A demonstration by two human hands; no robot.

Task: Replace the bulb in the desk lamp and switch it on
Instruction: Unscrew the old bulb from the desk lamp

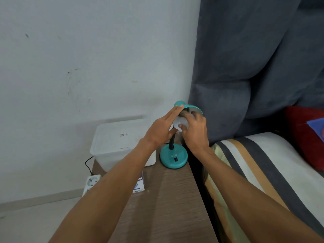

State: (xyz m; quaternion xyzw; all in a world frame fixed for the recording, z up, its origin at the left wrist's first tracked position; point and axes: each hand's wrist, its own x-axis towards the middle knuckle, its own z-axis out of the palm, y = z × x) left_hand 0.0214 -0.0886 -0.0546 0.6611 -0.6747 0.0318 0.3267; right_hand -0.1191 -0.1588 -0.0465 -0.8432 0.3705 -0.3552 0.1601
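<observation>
A teal desk lamp stands at the far right corner of the wooden table, its round base [173, 157] carrying a black switch. The teal shade [180, 104] is tilted towards me on a black neck. My left hand [162, 128] rests on the shade's left rim with fingers stretched out, steadying it. My right hand [194, 129] is inside the shade's mouth, its fingers closed around the white bulb [179, 122], which they mostly hide. A bulb box [139, 187] lies on the table under my left forearm.
A translucent plastic container [119, 141] sits on the table left of the lamp. A white power strip [91, 183] with a black cable lies on the floor by the wall. A bed with a striped cover [254, 165] and grey headboard borders the table on the right.
</observation>
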